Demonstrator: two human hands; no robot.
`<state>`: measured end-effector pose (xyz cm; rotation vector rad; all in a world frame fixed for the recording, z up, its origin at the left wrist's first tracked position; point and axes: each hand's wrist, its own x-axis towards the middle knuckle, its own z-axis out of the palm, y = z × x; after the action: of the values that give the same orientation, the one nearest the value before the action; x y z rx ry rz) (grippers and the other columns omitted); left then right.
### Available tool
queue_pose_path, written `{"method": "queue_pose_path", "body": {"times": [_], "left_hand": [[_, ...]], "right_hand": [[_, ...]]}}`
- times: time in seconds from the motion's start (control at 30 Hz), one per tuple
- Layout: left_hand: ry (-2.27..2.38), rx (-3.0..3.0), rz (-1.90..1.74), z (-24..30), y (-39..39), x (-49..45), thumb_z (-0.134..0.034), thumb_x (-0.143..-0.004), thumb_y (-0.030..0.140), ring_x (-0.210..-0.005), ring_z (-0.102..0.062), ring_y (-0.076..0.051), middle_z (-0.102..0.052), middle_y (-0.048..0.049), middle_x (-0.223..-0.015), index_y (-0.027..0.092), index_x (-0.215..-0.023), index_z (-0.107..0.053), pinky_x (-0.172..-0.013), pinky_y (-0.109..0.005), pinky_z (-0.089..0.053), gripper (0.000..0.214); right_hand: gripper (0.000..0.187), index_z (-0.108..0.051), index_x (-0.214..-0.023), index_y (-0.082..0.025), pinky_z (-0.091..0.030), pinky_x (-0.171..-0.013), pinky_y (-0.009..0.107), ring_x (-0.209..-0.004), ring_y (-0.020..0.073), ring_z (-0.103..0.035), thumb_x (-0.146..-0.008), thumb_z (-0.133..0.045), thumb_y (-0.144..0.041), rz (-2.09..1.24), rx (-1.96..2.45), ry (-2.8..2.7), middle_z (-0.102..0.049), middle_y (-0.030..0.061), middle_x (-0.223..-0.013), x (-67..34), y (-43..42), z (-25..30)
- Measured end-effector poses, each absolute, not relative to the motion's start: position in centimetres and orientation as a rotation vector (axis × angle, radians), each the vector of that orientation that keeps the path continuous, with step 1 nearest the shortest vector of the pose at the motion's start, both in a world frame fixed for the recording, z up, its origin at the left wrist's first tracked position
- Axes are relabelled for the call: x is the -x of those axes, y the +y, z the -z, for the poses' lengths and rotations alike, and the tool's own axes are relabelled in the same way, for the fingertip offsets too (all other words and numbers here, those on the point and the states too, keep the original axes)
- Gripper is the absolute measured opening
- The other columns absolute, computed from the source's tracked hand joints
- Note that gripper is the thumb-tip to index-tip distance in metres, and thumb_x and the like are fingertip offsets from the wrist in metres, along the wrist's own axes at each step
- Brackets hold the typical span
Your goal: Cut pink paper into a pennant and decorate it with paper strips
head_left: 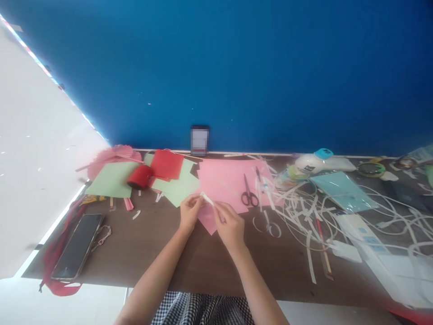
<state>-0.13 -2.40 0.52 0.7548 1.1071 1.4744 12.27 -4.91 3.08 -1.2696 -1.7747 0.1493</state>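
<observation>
Between my two hands is a small white strip (207, 198), which looks like paper, held over the pink sheets. The fingers of my left hand (190, 211) pinch its left end. At its right end, the thumb and fingers of my right hand (230, 223) close on it. Beneath and beyond lie pink paper sheets (226, 174). A pair of dark-handled scissors (249, 195) rests on the pink paper to the right of my hands. Green paper (179, 187) lies just left of them. What the strip is folded into is too small to tell.
Red paper (167, 164), a red roll (140, 177) and a phone (78, 246) lie to the left. White-handled scissors (269, 225), tangled cables and paper strips (304, 207), a white bottle (313, 163) and a power strip (365, 239) are on the right. Another phone (200, 141) leans against the blue wall.
</observation>
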Motion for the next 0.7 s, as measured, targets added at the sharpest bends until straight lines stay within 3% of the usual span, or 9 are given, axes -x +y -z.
{"method": "queue_pose_path", "body": {"times": [0.7], "left_hand": [[1.099,-0.757,-1.460,-0.61,-2.33,0.17,-0.064,-0.070,0.033,-0.071,-0.065,-0.019,-0.069,-0.0074,-0.077,0.012,-0.081,-0.066,-0.072,-0.036,-0.054,0.024]], "right_hand": [[0.018,-0.066,-0.089,-0.021,-0.051,-0.071,0.020,-0.077,0.0117,-0.065,-0.081,-0.051,-0.015,-0.044,1.249,-1.792,-0.070,0.0023,-0.084,-11.85,-3.91,-2.76]]}}
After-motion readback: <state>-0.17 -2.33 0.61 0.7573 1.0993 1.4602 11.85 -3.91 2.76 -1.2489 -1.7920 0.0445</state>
